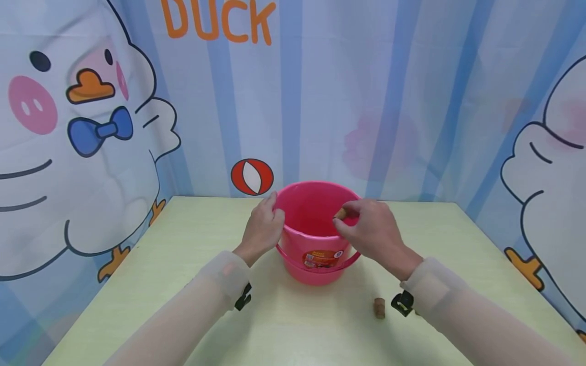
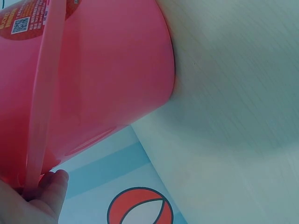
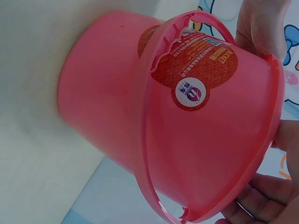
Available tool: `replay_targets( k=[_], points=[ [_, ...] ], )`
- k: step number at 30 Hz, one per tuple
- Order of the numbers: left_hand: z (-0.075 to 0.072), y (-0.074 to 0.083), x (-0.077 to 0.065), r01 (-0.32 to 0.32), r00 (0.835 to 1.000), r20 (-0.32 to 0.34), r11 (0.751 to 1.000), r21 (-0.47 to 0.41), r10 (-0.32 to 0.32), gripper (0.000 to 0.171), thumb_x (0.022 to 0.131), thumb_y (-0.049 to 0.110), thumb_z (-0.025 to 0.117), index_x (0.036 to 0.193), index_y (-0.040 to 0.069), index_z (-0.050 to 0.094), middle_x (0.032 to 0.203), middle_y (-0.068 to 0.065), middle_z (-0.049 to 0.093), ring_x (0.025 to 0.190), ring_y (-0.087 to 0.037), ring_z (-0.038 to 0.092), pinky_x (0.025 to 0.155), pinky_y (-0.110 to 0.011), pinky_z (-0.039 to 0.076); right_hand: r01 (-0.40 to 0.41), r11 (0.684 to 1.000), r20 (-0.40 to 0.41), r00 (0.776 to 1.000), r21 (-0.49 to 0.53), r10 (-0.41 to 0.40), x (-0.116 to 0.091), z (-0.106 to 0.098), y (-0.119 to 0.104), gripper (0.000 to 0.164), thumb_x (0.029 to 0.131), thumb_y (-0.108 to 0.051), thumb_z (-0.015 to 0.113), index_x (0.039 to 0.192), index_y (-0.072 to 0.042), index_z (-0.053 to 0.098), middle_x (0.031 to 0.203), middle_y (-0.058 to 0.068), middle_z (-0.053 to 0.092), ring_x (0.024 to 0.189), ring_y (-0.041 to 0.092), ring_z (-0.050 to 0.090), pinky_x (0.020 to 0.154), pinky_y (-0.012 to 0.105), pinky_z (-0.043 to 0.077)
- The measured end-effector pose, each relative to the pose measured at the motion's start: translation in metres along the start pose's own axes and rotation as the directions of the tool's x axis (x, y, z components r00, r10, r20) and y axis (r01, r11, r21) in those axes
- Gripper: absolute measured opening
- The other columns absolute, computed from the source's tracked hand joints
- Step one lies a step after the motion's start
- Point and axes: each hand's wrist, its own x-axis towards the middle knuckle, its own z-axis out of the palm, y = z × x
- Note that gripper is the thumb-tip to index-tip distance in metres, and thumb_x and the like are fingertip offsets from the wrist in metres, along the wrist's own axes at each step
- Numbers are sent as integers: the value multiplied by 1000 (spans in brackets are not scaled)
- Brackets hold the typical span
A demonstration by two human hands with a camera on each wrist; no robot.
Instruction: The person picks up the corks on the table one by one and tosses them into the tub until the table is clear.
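Note:
A pink bucket [image 1: 316, 254] with a red label stands upright on the table, its handle hanging down at the front. My left hand [image 1: 263, 226] grips the bucket's left rim; in the left wrist view the fingers [image 2: 53, 191] lie against the outer wall near the handle's end. Over the right side of the bucket's mouth, my right hand [image 1: 373, 229] pinches a cork [image 1: 340, 214] between thumb and fingertips. That cork is hidden in the right wrist view, where the right hand's fingers [image 3: 261, 200] show beside the rim. The bucket's bottom inside is out of sight.
Another brown cork [image 1: 379, 308] stands on the pale table [image 1: 220, 223] in front of the bucket, to the right. A further small brown piece [image 1: 417, 312] is mostly covered by the right sleeve. A printed duck curtain [image 1: 329, 91] hangs behind the table.

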Motion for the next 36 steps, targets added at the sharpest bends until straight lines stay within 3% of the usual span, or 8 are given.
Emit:
replay_targets(
  k=[7,13,23,31,36],
  points=[
    [-1,-1,-1,-3,1000,0,1000,-5,3,63,104,22,51,162,10,29,159,-8,41,139,-31,46,98,-45,55,-18,1000,66,998,-3,18,4,2,-2,17,80,-18,84,91,-9,75,83,3,72,70,20,64,61,32,60],
    [-1,-3,0,-12,1000,1,1000,-6,12,64,103,23,51,162,10,29,160,-7,41,139,-31,46,99,-45,55,-99,995,124,987,-27,102,5,0,-2,51,84,-25,83,125,1,70,98,12,75,78,24,68,63,32,61],
    [-1,-1,1,-6,1000,6,1000,-2,6,64,104,23,50,162,10,29,160,-7,40,140,-31,45,100,-45,54,-96,995,57,994,-37,98,0,-3,4,58,83,-26,83,132,1,66,112,16,72,92,32,67,66,38,62],
    [0,1,0,-2,1000,0,1000,0,2,64,104,23,50,162,11,29,159,-6,41,138,-30,47,99,-45,54,-35,999,-12,999,-23,34,-7,-7,7,49,86,-24,80,127,1,70,107,16,73,84,28,64,62,36,60],
    [-1,1,-1,3,1000,3,1000,-5,-3,63,104,23,50,162,10,29,160,-6,40,140,-30,45,99,-45,54,-10,1000,-39,999,-18,9,-11,-8,10,46,87,-24,79,126,0,71,114,16,72,96,32,64,71,44,61]
  ],
)
